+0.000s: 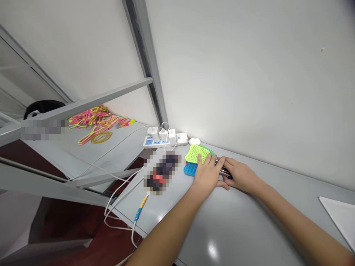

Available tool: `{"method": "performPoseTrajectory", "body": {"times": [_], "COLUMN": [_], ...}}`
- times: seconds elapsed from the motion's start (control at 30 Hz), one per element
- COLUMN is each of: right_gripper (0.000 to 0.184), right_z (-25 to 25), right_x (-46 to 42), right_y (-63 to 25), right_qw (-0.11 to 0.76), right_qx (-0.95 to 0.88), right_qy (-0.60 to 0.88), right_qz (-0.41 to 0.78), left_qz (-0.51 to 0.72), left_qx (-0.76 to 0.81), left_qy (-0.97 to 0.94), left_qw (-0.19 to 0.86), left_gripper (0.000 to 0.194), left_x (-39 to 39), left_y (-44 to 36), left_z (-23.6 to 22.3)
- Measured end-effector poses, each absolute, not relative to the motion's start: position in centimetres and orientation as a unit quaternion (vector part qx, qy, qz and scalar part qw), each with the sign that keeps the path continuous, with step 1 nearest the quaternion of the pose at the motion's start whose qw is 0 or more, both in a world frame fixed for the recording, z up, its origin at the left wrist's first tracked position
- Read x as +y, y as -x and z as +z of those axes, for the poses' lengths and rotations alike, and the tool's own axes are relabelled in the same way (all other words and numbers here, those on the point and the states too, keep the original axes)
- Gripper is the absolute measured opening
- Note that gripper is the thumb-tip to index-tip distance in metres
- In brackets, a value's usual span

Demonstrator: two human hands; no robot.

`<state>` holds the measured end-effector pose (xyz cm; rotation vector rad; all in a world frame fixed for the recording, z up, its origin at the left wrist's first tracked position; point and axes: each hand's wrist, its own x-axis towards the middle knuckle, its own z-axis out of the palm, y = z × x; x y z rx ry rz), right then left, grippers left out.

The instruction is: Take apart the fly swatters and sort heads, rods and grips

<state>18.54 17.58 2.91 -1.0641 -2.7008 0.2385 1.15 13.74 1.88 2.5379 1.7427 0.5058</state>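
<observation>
A bundle of fly swatters with mesh heads lies on the grey tabletop (249, 232) near the wall. The yellow-green head (196, 152) is on top, a blue head (190, 169) shows below it, and a darker green edge peeks out behind. Shiny metal handles (223, 170) run to the right, partly covered by my fingers. My left hand (207, 173) arches over the bundle where heads meet handles, fingers spread across it and thumb on the near side. Around the handle ends my right hand (240, 174) is closed, its fingertips close to those of the left.
Behind the swatters stand a white power strip (181, 139) with plugged-in chargers and a small white oval object (194, 141). A blurred-out phone-like object (163, 173) lies left, with a cable (141, 208). Pink and yellow cords (95, 120) lie beyond the metal frame (111, 96). A white tray-like object (340, 214) is at right.
</observation>
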Motion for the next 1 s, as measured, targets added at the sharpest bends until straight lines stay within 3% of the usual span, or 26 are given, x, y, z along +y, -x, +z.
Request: {"method": "performPoseTrajectory", "body": {"times": [0.17,0.33,0.5,0.67,0.77,0.9,1.0], "right_gripper": [0.061,0.057,0.069,0.045,0.020,0.015,0.015], "right_z": [2.4,2.3,2.5,1.4,0.2,-0.5,-0.4], "right_x": [19.4,19.2,16.3,10.6,8.0,7.5,8.2], "right_y": [-19.1,-20.2,-22.1,-24.8,-26.1,-27.0,-27.0], "right_qw": [0.109,0.096,0.134,0.248,0.248,0.221,0.226], "right_qx": [-0.931,-0.942,-0.906,-0.843,-0.825,-0.804,-0.797], "right_qy": [0.343,0.321,0.398,0.477,0.503,0.534,0.546], "right_qz": [0.061,0.017,-0.049,-0.013,0.067,0.140,0.126], "left_qz": [0.175,0.186,0.236,0.272,0.245,0.242,0.251], "left_qx": [0.569,0.560,0.536,0.406,0.343,0.338,0.360], "left_qy": [-0.803,-0.807,-0.811,-0.867,-0.900,-0.901,-0.892], "left_qw": [-0.004,-0.022,0.000,0.092,0.111,0.120,0.112], "left_gripper": [0.095,0.083,0.075,0.037,0.028,0.013,0.018], "left_x": [13.8,13.4,12.7,11.6,11.1,11.3,11.9], "left_y": [-1.4,-1.9,-2.0,-3.9,-7.0,-10.7,-11.3], "left_z": [1.2,1.3,2.6,3.5,2.9,1.9,1.3]}}
